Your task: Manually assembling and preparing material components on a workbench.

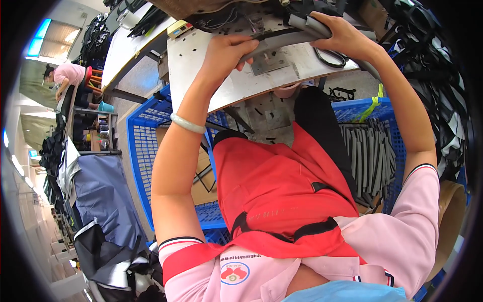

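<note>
A long grey padded strip [282,41] with a black edge stretches between my two hands above the white worktable [193,68]. My left hand [229,54] pinches its left end, thumb on top. My right hand [344,36] is closed round the strip farther right, where a grey fold [307,24] stands up by the fingers. Past that hand, grey material runs on to the right and bends down over the table edge. Beneath the strip, a metal plate [269,63] is set into the tabletop. A black loop of cord [332,59] lies near my right wrist.
Many grey strips stand in a blue crate [392,110] at right. Another blue crate [143,151], at left, holds cardboard. A dark machine part [201,7] overhangs the table's far side. Black pieces hang at far right. A person [70,75] bends over work at far left.
</note>
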A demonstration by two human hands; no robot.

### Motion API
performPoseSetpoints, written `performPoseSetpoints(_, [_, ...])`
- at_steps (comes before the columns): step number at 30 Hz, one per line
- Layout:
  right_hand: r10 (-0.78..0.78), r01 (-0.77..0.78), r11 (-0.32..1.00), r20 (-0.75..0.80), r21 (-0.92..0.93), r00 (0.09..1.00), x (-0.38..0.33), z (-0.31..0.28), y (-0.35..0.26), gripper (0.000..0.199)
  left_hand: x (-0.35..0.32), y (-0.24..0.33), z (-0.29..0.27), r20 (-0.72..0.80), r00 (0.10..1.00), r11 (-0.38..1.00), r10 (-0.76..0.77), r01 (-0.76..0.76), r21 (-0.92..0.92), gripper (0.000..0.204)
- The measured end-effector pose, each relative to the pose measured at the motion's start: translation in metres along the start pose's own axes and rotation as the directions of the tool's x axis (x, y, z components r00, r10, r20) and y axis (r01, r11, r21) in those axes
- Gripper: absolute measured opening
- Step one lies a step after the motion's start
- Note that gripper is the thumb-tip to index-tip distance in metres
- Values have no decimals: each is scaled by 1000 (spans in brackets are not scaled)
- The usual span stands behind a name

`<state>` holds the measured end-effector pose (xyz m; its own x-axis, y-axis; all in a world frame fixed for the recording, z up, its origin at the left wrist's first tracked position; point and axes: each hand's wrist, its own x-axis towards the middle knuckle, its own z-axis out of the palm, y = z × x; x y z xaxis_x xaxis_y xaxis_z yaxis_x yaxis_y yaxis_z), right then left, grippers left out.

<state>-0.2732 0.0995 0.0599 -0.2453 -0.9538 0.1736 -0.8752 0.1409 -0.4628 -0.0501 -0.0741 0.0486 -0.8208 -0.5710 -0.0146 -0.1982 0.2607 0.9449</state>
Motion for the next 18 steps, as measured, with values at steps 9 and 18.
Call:
performPoseSetpoints(9, [12, -5, 996, -82, 89, 997, 5, 10, 85, 71, 21, -25, 21, -19, 995, 910, 100, -99, -402, 14])
performPoseSetpoints(18, [123, -121, 992, -64, 32, 990, -30, 29, 67, 68, -22, -27, 15, -34, 987, 982, 160, -162, -95, 19])
